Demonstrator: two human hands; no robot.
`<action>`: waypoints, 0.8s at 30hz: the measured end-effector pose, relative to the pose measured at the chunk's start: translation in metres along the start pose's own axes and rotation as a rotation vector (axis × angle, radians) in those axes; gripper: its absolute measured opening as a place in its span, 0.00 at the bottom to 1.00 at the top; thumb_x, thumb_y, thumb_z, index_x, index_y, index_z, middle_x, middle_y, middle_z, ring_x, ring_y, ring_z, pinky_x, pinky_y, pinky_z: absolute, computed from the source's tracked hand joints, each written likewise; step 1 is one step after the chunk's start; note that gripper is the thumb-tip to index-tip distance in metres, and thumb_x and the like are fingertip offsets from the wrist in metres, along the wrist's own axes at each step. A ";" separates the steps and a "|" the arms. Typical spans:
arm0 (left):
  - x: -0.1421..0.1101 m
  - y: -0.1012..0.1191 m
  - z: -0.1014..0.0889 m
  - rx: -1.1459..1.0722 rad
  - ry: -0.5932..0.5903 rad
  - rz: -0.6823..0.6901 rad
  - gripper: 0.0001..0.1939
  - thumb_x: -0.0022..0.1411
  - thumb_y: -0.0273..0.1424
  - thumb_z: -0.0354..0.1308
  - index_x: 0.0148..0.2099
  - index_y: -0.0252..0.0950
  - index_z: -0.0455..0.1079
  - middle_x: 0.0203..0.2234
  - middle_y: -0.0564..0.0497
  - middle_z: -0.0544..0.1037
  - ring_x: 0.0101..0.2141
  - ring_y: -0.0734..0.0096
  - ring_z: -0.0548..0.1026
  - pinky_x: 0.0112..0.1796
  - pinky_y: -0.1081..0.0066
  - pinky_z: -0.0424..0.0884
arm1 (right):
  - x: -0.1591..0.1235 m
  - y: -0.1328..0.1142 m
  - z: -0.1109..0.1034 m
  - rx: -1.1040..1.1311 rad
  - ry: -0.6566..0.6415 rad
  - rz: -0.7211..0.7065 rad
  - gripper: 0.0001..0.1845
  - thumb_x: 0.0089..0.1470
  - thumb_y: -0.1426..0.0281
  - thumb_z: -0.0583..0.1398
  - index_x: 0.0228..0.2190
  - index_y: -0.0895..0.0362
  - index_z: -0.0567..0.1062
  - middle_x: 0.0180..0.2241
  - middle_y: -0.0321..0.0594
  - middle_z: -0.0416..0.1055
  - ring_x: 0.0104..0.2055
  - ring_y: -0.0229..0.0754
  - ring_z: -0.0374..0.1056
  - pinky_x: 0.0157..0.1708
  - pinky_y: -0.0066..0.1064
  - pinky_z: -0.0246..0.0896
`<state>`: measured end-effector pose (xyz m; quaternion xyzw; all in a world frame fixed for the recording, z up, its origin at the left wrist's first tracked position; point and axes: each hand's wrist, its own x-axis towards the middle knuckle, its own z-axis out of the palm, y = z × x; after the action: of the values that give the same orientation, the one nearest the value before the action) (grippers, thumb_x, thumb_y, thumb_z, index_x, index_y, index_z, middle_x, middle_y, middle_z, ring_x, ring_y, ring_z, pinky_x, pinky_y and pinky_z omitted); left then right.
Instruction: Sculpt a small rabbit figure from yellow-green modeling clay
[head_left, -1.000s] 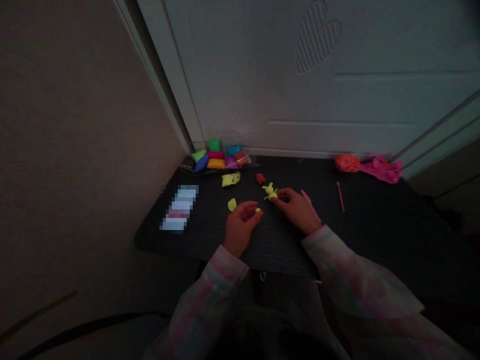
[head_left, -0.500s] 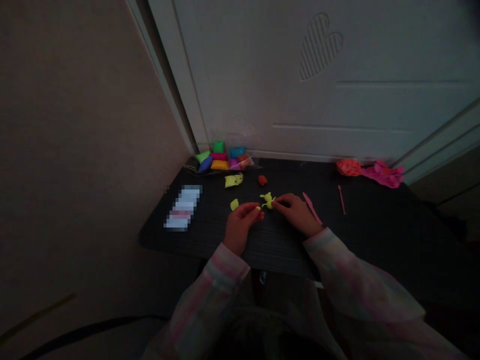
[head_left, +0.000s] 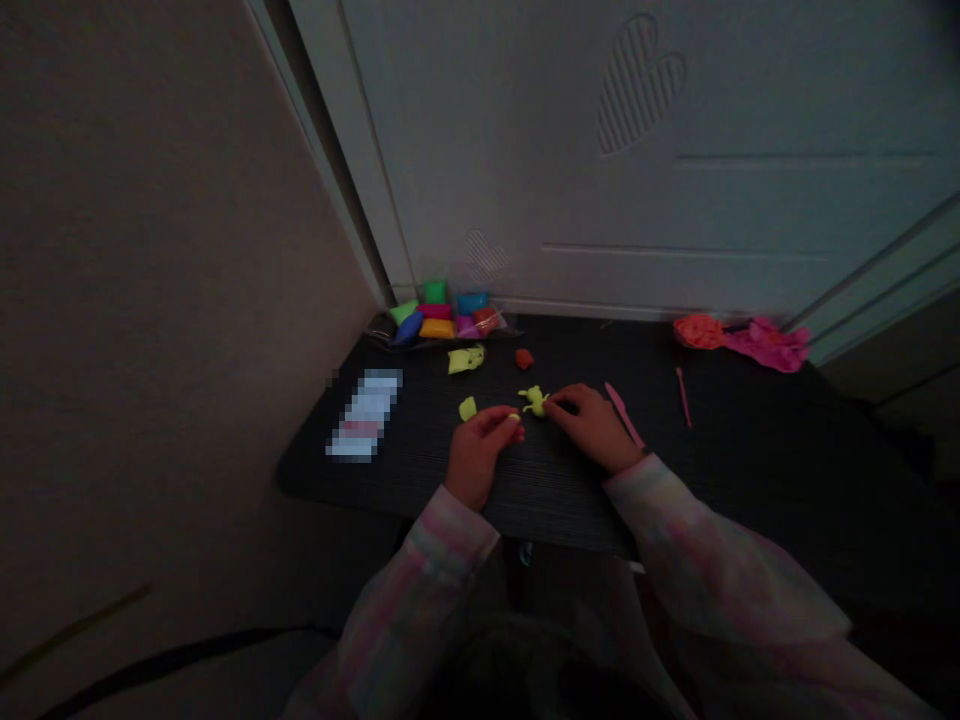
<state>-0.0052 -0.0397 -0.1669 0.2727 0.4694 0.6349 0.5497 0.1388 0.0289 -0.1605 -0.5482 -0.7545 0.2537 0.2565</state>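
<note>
A small yellow clay figure with ears and thin limbs lies at the middle of the dark table. The fingertips of my right hand are closed on its right side. My left hand pinches a little piece of yellow clay between thumb and forefinger, just left of the figure and apart from it. Beside the left knuckles rests a larger yellow clay lump, partly hidden by the hand. Farther back are an opened yellow clay packet and a red clay lump.
A clear bag of several coloured clay packets lies at the back left of the table. A blurred-out pale rectangle is at left. Right of my hands lie a pink plastic knife, a pink stick tool and crumpled pink-orange material.
My left hand has shifted very slightly left with the yellow clay piece. My right hand stays at the figure. The whole view has moved a little.
</note>
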 end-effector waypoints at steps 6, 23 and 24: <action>-0.003 0.004 0.003 -0.036 -0.012 -0.033 0.09 0.43 0.28 0.62 0.32 0.32 0.72 0.24 0.52 0.76 0.26 0.77 0.72 0.33 0.73 0.68 | 0.002 0.005 0.002 0.032 0.030 -0.007 0.12 0.48 0.63 0.55 0.28 0.56 0.75 0.34 0.42 0.71 0.40 0.45 0.65 0.43 0.41 0.55; -0.004 0.007 0.005 -0.106 -0.025 -0.078 0.07 0.44 0.26 0.62 0.30 0.31 0.71 0.25 0.52 0.76 0.26 0.77 0.73 0.33 0.72 0.69 | 0.000 0.003 0.000 0.162 0.201 -0.055 0.12 0.49 0.64 0.54 0.30 0.58 0.73 0.32 0.43 0.70 0.36 0.44 0.65 0.39 0.38 0.58; -0.004 0.008 0.005 -0.114 -0.033 -0.084 0.07 0.43 0.26 0.62 0.30 0.31 0.71 0.25 0.51 0.76 0.27 0.76 0.73 0.34 0.72 0.69 | -0.001 0.002 -0.001 0.166 0.214 -0.066 0.12 0.49 0.64 0.54 0.30 0.58 0.73 0.32 0.43 0.70 0.36 0.44 0.65 0.39 0.38 0.58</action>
<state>-0.0034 -0.0421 -0.1575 0.2316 0.4344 0.6324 0.5981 0.1410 0.0287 -0.1612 -0.5240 -0.7168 0.2470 0.3882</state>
